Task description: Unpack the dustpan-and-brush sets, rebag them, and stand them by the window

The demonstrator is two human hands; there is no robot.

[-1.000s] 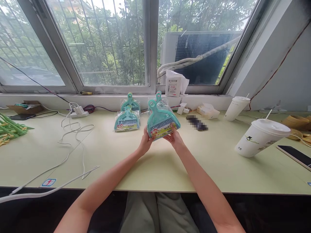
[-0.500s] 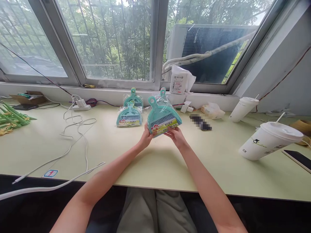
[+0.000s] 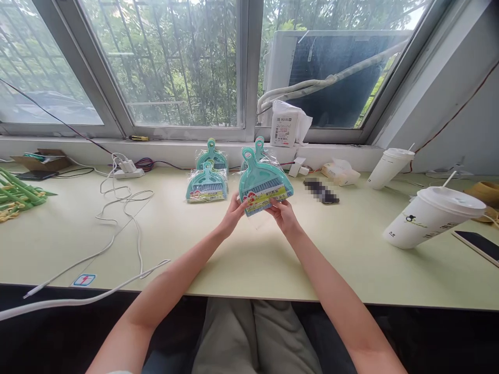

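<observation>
Through the head view, my left hand (image 3: 235,212) and right hand (image 3: 284,215) have fingers pinching the lower corners of the dustpan set (image 3: 262,175), over the desk (image 3: 249,265) toward its far edge; uneven grip could let it slip

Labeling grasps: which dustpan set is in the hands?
Front set on the right, in both hands; the set behind it and the pair at left are unheld.
</observation>
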